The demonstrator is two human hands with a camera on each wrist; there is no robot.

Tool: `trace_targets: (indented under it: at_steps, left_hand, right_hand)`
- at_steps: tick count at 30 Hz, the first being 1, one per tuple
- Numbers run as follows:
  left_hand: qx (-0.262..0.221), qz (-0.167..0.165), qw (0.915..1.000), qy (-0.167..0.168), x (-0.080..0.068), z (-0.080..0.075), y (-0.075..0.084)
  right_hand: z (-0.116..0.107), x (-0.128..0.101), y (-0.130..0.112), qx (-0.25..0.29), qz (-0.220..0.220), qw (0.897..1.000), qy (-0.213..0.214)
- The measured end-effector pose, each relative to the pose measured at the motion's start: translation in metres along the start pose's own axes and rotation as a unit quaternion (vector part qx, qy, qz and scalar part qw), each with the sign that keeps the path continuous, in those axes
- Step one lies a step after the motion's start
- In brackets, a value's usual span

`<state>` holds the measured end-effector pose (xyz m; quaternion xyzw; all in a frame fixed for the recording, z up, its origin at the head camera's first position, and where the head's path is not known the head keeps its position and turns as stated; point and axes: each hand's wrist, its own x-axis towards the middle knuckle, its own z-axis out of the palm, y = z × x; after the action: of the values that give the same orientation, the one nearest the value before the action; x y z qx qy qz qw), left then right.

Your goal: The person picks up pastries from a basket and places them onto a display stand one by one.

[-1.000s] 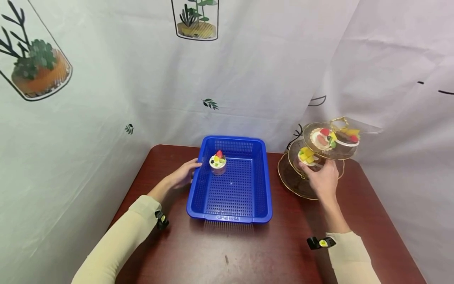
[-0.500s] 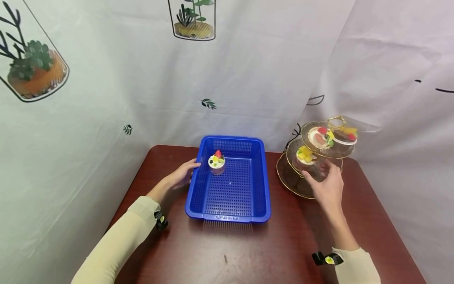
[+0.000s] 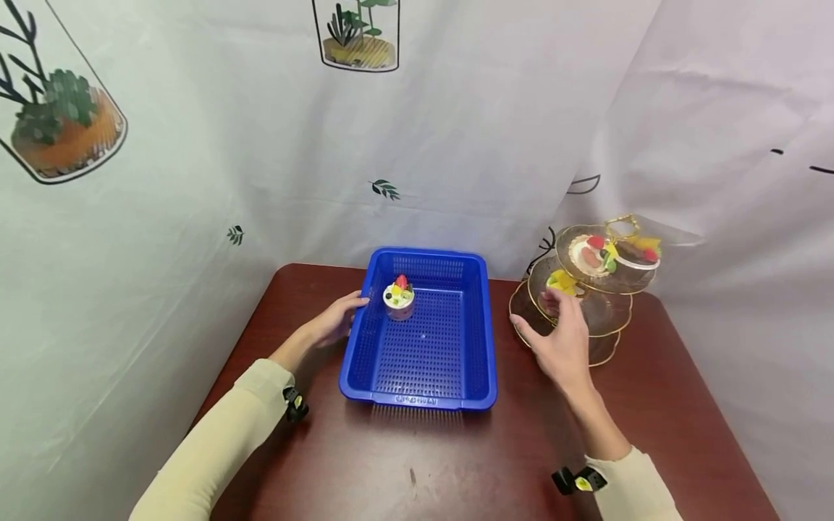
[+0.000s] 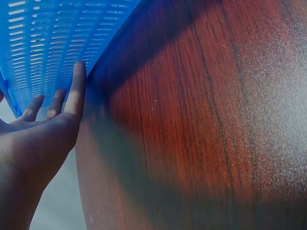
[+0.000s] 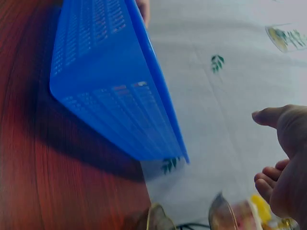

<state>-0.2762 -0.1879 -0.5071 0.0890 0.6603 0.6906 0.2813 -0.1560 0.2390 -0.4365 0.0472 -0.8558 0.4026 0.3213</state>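
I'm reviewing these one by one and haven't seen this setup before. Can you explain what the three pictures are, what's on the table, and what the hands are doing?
No machine here: a person works with two bare hands and wears three cameras. The wide picture comes from the head; the two close ones come from the wrists.

On the dark wooden table sits a blue basket with one small fruit-topped cake inside. To the right stands a tiered glass stand carrying more little cakes.

The left hand rests with straight fingers against the basket's left wall; the left wrist view shows this up close. The right hand reaches to the stand's middle tier, at a yellow-topped cake. Whether it already grips it cannot be told.
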Motion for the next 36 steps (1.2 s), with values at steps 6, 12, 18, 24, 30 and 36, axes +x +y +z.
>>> trace_targets:
  at_steps: [6,12,18,24,30,36]
  left_hand:
    - [-0.006,0.0,1.0,-0.005,0.0,0.001,0.004]
    - [-0.002,0.003,1.0,-0.002,-0.001,0.004,0.002]
    - [0.001,0.0,1.0,0.002,-0.001,0.004,0.002]
    - [0.003,0.008,1.0,0.0,-0.003,0.002,0.004]
    - [-0.001,0.0,1.0,0.004,-0.001,0.003,0.004]
    - [-0.006,0.002,1.0,0.004,0.0,0.003,0.001]
  right_hand:
    - [0.026,0.013,-0.014,0.019,-0.031,0.999,-0.041]
    - [0.05,0.026,-0.026,0.022,-0.067,0.994,-0.085]
    - [0.071,0.041,-0.043,0.023,-0.073,0.989,-0.123]
    - [0.092,0.059,-0.056,0.053,-0.055,0.986,-0.149]
    - [0.114,0.071,-0.062,0.067,0.0,0.98,-0.186]
    - [0.137,0.074,-0.061,0.087,0.041,0.971,-0.217]
